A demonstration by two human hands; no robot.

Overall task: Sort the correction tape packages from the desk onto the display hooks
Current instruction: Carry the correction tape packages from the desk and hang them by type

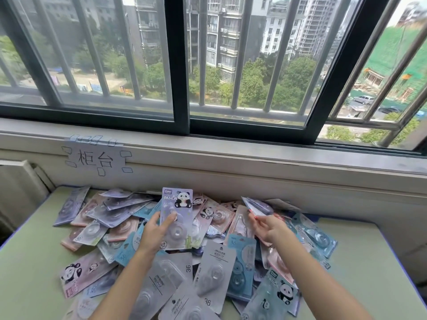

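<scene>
Upright lilac panda package (177, 218) above pile (208, 262)

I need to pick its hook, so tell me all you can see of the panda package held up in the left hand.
The panda package is a lilac card, upright and facing the camera, with "PANDA" lettering and a sitting panda printed near the top. A clear plastic blister with a round bulge covers its lower half. The left hand holds it by the left edge, thumb across the front. It is held above the pile on the desk; its lower end overlaps packages behind it, contact unclear.
</scene>
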